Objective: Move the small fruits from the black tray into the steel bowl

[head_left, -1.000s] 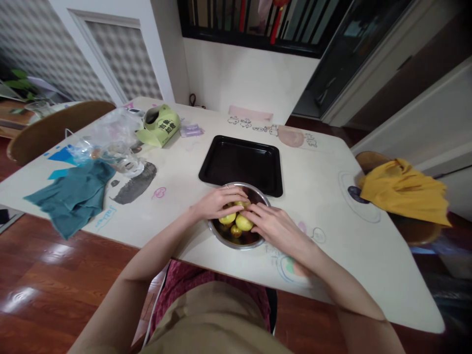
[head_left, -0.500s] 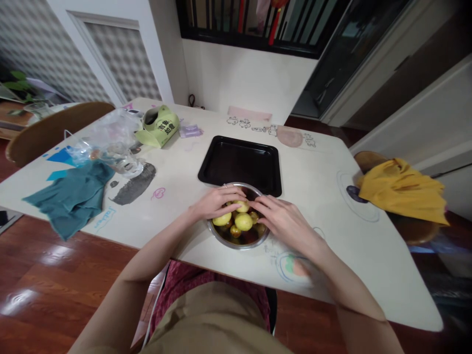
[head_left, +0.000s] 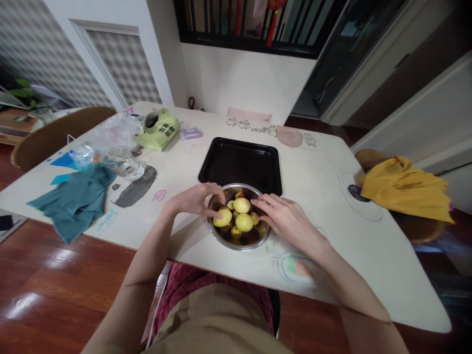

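A steel bowl (head_left: pixel 239 247) stands near the table's front edge. Inside are three yellow lemons, one at the left (head_left: pixel 222 218), one at the back (head_left: pixel 242 205) and one in front (head_left: pixel 244 222), among several small round brownish-green fruits (head_left: pixel 236 232). My left hand (head_left: pixel 200 199) is at the bowl's left rim, fingers apart, its thumb at the left lemon. I cannot tell whether the thumb presses on it. Over the right rim reaches my right hand (head_left: pixel 285 219), fingers loosely spread beside the back lemon and small fruits, gripping nothing visible.
A black baking tray (head_left: pixel 241 162) lies right behind the bowl. To the left are a teal cloth (head_left: pixel 75 199), clear plastic packaging (head_left: pixel 110 142), a green carton (head_left: pixel 160 130) and a small purple packet (head_left: pixel 191 133). A yellow cloth (head_left: pixel 405 191) hangs over a chair at the right.
My left hand has moved left from over the fruit to the bowl's rim, uncovering the lemons. My right hand has drawn back slightly to the right.
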`<control>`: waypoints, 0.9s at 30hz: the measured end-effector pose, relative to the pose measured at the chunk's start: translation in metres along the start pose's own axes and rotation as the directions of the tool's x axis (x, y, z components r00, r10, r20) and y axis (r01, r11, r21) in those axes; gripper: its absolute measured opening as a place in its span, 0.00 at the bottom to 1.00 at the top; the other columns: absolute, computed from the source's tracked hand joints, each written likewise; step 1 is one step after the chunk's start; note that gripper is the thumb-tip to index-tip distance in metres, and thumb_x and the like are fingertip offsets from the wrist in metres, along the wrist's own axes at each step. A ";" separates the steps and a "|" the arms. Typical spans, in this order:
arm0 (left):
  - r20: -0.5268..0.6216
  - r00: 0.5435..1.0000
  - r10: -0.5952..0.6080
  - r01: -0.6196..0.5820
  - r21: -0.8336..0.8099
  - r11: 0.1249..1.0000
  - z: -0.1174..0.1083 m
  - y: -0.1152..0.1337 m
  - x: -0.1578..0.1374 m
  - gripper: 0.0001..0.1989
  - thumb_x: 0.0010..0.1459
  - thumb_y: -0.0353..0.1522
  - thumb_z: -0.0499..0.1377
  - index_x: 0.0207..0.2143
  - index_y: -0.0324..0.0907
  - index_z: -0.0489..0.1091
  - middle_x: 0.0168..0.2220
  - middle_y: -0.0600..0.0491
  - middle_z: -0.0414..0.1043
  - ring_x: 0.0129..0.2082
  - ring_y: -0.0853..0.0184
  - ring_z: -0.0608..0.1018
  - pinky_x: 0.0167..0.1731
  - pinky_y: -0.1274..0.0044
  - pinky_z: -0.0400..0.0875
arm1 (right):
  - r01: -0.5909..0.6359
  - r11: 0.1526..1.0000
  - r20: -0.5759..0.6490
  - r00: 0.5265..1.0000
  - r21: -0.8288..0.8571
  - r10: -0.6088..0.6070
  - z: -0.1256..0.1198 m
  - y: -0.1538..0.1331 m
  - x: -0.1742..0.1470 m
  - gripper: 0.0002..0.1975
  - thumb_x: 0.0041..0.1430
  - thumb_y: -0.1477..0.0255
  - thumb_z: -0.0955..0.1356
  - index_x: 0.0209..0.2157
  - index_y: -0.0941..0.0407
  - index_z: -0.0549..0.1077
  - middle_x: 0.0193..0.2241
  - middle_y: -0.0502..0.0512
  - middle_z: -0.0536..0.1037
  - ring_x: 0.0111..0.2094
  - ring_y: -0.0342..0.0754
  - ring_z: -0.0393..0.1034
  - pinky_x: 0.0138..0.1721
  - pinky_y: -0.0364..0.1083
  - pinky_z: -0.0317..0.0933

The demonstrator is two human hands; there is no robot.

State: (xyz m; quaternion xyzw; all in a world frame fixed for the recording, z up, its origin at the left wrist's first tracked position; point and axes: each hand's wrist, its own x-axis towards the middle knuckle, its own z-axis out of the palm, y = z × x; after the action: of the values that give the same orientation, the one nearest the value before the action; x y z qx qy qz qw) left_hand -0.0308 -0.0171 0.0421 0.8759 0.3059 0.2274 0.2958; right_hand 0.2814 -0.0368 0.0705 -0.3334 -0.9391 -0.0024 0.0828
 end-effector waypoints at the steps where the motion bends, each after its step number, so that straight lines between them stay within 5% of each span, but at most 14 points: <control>1: 0.041 0.999 -0.023 0.023 0.016 1.000 -0.002 0.001 -0.003 0.19 0.58 0.46 0.71 0.41 0.42 0.75 0.41 0.49 0.80 0.41 0.62 0.80 0.45 0.71 0.71 | 0.000 1.000 0.001 1.000 0.002 0.000 0.000 0.000 0.000 0.18 0.65 0.82 0.70 0.54 0.55 0.75 0.49 0.59 0.81 0.48 0.57 0.77 0.45 0.54 0.75; 8: 0.129 0.983 -0.131 0.106 0.190 0.976 0.011 0.014 -0.003 0.23 0.52 0.42 0.73 0.44 0.43 0.70 0.40 0.54 0.79 0.40 0.60 0.80 0.53 0.67 0.65 | -0.013 0.999 0.009 1.000 0.040 0.012 0.006 -0.001 0.003 0.17 0.65 0.81 0.70 0.53 0.54 0.74 0.49 0.58 0.80 0.48 0.56 0.77 0.44 0.54 0.75; 13: 0.090 0.990 -0.106 0.080 0.259 0.962 0.015 0.019 -0.002 0.21 0.51 0.35 0.69 0.47 0.43 0.68 0.42 0.52 0.78 0.43 0.58 0.80 0.54 0.66 0.66 | 0.034 0.998 0.046 0.998 0.055 -0.037 0.012 -0.003 0.007 0.18 0.65 0.81 0.70 0.55 0.55 0.73 0.51 0.60 0.79 0.52 0.58 0.76 0.48 0.55 0.74; 20: 0.024 0.999 0.033 -0.037 0.192 0.981 0.017 0.010 0.002 0.20 0.57 0.30 0.64 0.52 0.44 0.70 0.50 0.48 0.78 0.52 0.57 0.79 0.57 0.66 0.67 | 0.033 0.998 0.063 0.997 0.044 -0.036 0.013 -0.001 0.010 0.14 0.68 0.79 0.70 0.54 0.54 0.73 0.47 0.58 0.79 0.49 0.56 0.77 0.46 0.55 0.74; 27: 0.037 0.996 0.077 -0.079 0.042 0.996 0.014 0.001 0.003 0.18 0.63 0.38 0.68 0.53 0.44 0.73 0.51 0.44 0.78 0.50 0.57 0.80 0.51 0.68 0.74 | 0.027 0.999 0.071 0.997 0.039 -0.030 0.013 -0.001 0.010 0.15 0.67 0.79 0.71 0.54 0.56 0.74 0.49 0.60 0.79 0.49 0.57 0.78 0.47 0.56 0.75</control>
State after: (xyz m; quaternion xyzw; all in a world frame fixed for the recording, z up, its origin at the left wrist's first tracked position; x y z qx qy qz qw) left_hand -0.0197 -0.0208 0.0333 0.8973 0.2710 0.2166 0.2730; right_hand 0.2714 -0.0307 0.0594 -0.3182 -0.9460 0.0262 0.0554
